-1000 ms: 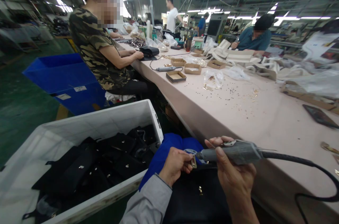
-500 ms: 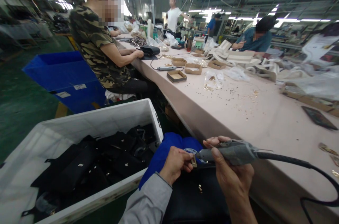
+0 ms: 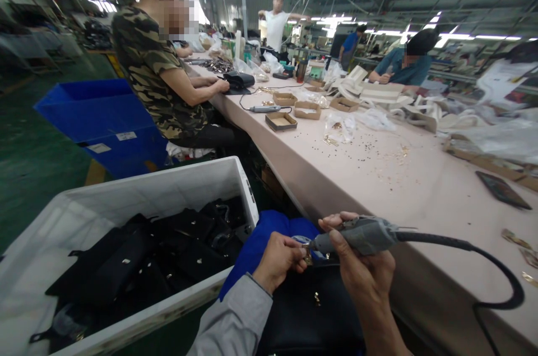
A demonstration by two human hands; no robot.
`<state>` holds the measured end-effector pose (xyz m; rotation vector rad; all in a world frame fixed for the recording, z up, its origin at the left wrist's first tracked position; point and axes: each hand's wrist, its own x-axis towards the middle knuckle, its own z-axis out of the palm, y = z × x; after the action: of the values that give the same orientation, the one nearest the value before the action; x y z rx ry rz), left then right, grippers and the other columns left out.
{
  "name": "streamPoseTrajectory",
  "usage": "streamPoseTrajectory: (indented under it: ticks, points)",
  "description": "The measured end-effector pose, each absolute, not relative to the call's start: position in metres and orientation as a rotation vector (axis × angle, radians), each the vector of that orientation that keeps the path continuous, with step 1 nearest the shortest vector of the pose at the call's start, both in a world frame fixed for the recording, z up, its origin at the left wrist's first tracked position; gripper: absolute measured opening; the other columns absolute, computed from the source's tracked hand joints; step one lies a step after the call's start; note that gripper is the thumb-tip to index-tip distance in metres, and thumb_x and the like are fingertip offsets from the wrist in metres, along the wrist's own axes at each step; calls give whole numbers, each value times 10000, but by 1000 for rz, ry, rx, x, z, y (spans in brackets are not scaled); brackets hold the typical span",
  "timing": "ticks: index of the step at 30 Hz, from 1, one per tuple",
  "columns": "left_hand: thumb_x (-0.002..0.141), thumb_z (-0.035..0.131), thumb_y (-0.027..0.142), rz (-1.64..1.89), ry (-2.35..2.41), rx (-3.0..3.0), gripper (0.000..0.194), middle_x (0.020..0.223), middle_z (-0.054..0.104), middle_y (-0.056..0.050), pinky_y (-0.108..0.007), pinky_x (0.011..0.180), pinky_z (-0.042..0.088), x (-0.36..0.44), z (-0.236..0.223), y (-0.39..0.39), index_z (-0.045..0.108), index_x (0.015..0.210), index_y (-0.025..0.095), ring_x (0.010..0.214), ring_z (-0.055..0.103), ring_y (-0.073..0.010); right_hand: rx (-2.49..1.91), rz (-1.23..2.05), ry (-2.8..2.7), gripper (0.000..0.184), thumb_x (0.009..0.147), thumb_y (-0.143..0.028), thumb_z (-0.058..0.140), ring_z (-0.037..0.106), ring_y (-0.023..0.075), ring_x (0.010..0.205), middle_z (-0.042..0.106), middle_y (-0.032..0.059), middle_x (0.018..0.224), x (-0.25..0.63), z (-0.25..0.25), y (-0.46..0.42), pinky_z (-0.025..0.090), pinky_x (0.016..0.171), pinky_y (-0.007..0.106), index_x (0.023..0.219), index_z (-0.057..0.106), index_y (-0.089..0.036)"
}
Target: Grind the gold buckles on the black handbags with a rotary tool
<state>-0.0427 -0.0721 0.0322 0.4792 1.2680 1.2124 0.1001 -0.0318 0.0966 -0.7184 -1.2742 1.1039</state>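
Note:
My left hand [image 3: 282, 258] pinches a small gold metal fitting [image 3: 308, 255] between thumb and fingers. In my right hand [image 3: 365, 269] is a grey corded electric screwdriver [image 3: 365, 235], held almost level, its tip meeting the fitting. Below both hands lies a black leather piece [image 3: 309, 311], probably a bag part, with a small gold clasp piece [image 3: 317, 299] on its face. Blue cloth [image 3: 256, 249] shows beyond my left hand. The exact contact at the screwdriver tip is too small to make out.
At my left stands a white crate [image 3: 155, 179] of black pieces [image 3: 126, 266]. Along the right runs a long table [image 3: 357, 188] with small cardboard boxes [image 3: 281, 120], scattered screws, a phone [image 3: 503, 189] and another screwdriver [image 3: 269, 109]. A co-worker [image 3: 147, 64] in camouflage sits beyond a blue bin [image 3: 113, 126].
The screwdriver and my right hand have shifted slightly left, and its cable has swung. My left hand keeps its pinch. A distant person in white has raised an arm.

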Motion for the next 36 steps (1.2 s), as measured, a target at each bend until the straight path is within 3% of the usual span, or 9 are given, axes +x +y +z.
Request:
streamPoseTrajectory:
  ticks: [5, 13, 20, 24, 30, 36]
  points:
    - [551, 750, 240, 1213, 1277, 577, 169, 498, 641, -56, -282, 484, 419, -42, 32, -74, 739, 617, 85, 429, 537, -128, -737, 1179, -1424, 352, 908, -274, 802, 723, 275, 1017, 742, 88, 1094, 103, 103, -28, 578, 978, 496, 1226, 658, -231]
    - [634, 712, 201, 1201, 1398, 763, 125, 456, 558, -3, -270, 473, 279, -32, 19, -74, 710, 535, 124, 430, 417, -99, -610, 1465, -1716, 333, 901, -259, 808, 715, 264, 1035, 746, 60, 1074, 101, 123, -14, 574, 931, 422, 1201, 662, -252]
    - [637, 762, 174, 1261, 1451, 815, 64, 592, 668, -29, -269, 579, 416, -29, 16, -78, 744, 597, 127, 594, 564, -152, -529, 1784, -1847, 356, 835, -279, 861, 711, 226, 892, 744, 56, 969, 105, 144, -2, 579, 808, 349, 1142, 704, -193]
    - [642, 780, 171, 1262, 1448, 823, 76, 622, 672, -21, -269, 601, 430, -24, 14, -79, 727, 603, 133, 613, 575, -153, -500, 1861, -1882, 343, 802, -262, 869, 681, 185, 796, 725, 37, 918, 106, 148, 3, 559, 719, 299, 1092, 708, -175]
    - [674, 645, 90, 1233, 1507, 880, 115, 614, 665, -24, -273, 594, 375, -18, 4, -79, 744, 630, 130, 608, 556, -149, -481, 1830, -1779, 365, 832, -229, 830, 693, 198, 861, 737, 58, 974, 109, 139, 7, 574, 774, 333, 1160, 681, -167]
    - [660, 663, 123, 1216, 1496, 847, 114, 637, 689, -32, -279, 605, 396, -21, 12, -80, 776, 663, 141, 627, 571, -168, -513, 1639, -1453, 364, 824, -214, 855, 706, 224, 909, 727, 49, 1010, 126, 133, -2, 606, 888, 439, 1149, 692, -231]
